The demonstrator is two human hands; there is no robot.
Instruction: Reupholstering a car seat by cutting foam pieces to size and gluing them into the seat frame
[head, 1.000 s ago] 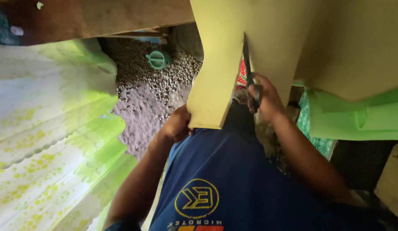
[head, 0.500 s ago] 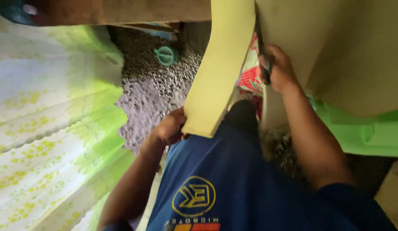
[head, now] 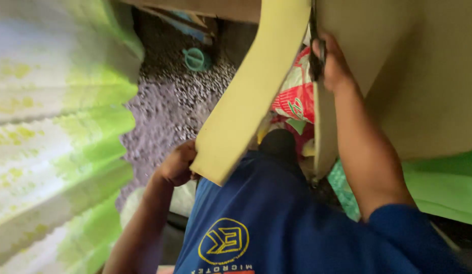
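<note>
Scissors (head: 315, 50) gripped by right hand (head: 333, 63) at frame top cut yellow foam sheet (head: 256, 96). Left hand (head: 177, 165) pinches the strip's lower end; slack could skew the cut

Dim overall, with soft daylight from the left. Overexposed and washed out at the left edge, on the green-and-white folded cloth (head: 58, 147), with detail lost in glare. Strong motion blur throughout, worst on that cloth and on the foam sheet (head: 256, 91). Deep shadow along the top edge and in the lower right corner. Gravel floor (head: 165, 106) grainy and soft. Right hand (head: 335, 63) smeared, left hand (head: 177, 165) dull and shaded. Blue shirt (head: 276, 218) slightly sharper.
</note>
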